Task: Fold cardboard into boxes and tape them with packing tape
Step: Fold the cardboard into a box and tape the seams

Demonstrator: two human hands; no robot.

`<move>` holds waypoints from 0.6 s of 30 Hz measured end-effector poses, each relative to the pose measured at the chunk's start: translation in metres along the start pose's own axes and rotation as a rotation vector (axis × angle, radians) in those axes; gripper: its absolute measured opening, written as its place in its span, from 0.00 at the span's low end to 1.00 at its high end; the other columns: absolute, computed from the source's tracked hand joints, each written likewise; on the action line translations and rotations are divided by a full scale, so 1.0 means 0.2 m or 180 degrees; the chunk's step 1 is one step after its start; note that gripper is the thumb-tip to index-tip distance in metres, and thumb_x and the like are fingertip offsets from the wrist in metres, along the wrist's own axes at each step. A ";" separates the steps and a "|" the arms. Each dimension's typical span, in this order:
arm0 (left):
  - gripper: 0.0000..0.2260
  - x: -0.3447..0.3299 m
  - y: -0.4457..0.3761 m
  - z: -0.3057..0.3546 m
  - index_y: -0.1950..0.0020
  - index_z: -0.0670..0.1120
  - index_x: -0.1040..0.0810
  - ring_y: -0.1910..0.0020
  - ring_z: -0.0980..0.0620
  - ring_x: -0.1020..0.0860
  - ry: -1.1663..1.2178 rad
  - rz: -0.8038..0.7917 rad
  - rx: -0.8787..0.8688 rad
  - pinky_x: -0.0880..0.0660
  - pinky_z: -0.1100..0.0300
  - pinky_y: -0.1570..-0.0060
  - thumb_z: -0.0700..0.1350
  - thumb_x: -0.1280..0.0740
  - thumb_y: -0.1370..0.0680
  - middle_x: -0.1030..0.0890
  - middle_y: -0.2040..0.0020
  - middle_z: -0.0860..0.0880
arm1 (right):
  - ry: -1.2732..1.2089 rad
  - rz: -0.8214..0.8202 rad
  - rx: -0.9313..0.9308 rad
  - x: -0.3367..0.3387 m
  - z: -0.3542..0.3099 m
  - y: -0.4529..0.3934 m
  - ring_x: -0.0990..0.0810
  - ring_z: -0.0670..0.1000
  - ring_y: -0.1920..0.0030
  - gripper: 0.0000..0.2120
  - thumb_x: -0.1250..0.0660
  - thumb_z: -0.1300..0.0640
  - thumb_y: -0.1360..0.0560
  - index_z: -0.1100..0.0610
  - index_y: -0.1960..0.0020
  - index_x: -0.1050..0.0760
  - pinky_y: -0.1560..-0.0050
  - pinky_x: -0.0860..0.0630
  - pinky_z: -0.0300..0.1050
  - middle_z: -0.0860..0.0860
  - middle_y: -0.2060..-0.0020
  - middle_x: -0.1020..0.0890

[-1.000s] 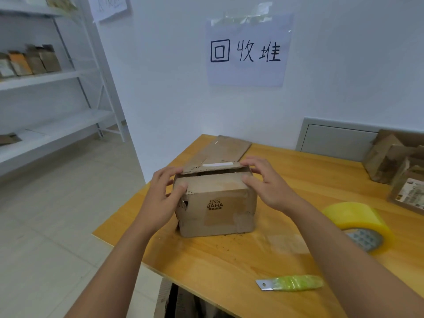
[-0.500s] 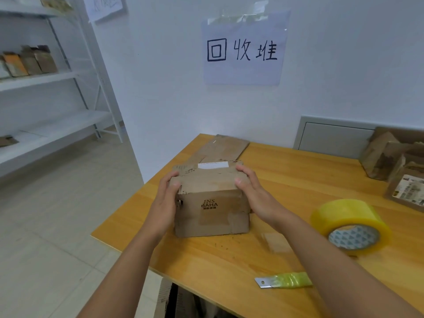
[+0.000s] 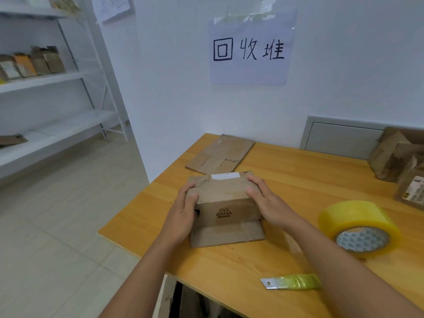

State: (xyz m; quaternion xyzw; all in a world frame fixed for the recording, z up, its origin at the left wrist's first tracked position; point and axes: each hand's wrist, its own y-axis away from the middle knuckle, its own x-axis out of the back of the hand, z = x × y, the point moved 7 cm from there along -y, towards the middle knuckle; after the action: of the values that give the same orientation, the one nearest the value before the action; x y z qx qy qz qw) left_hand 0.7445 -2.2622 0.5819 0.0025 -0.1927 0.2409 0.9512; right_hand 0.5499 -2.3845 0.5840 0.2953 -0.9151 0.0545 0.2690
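A green-wrapped blade (image 3: 291, 281) and a roll of packing tape (image 3: 359, 228) are lying within reach on the bench (image 3: 286, 171), likely waiting for sealing. At the bench's middle, the left hand (image 3: 183, 214) and right hand (image 3: 266, 203) are gripping the cardboard box (image 3: 226, 207) from both sides, grip clamped, pressing its flaps flat. Since a moment ago, the box is sitting lower and tilted forward. Beyond, flat cardboard (image 3: 220, 154) is lying unused.

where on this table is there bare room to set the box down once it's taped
Bare wood lies between the flat cardboard and the box pile, and along the near edge left of the blade. The right side is crowded by the tape roll.
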 end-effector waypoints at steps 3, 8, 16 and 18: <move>0.14 0.07 -0.02 -0.03 0.30 0.61 0.34 0.48 0.68 0.28 -0.0123 0.0191 0.0035 0.31 0.64 0.56 0.55 0.47 0.15 0.27 0.40 0.63 | 0.0111 -0.0011 0.0121 -0.06 -0.03 -0.02 0.32 0.51 0.33 0.22 0.49 0.39 0.17 0.38 0.24 0.44 0.34 0.32 0.53 0.46 0.27 0.35; 0.15 0.16 -0.06 0.01 0.29 0.55 0.28 0.22 0.53 0.46 -0.1547 0.0575 -0.0546 0.45 0.53 0.25 0.48 0.44 0.15 0.40 0.22 0.56 | 0.0812 0.0211 0.0387 -0.08 -0.08 -0.04 0.41 0.51 0.24 0.24 0.50 0.40 0.17 0.43 0.23 0.43 0.29 0.36 0.53 0.47 0.21 0.45; 0.31 0.01 -0.03 0.07 0.22 0.52 0.36 0.20 0.50 0.51 -0.3228 0.0311 -0.1016 0.66 0.54 0.24 0.63 0.60 0.18 0.38 0.21 0.51 | 0.1965 0.0056 0.0858 -0.13 -0.13 -0.01 0.59 0.43 0.21 0.29 0.54 0.38 0.17 0.47 0.19 0.49 0.22 0.48 0.51 0.41 0.20 0.52; 0.35 -0.03 -0.01 0.11 0.23 0.47 0.34 0.20 0.46 0.47 -0.3538 0.0318 -0.1135 0.66 0.53 0.24 0.65 0.62 0.19 0.35 0.23 0.45 | 0.2053 0.0083 0.0854 -0.12 -0.13 -0.01 0.58 0.43 0.21 0.29 0.53 0.38 0.18 0.48 0.19 0.49 0.22 0.48 0.50 0.41 0.20 0.51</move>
State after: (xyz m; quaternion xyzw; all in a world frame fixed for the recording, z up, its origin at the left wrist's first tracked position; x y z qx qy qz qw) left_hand 0.7325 -2.2694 0.6004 -0.0408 -0.7002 0.2119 0.6806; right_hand 0.5802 -2.3669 0.5935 0.2839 -0.7714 0.2682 0.5024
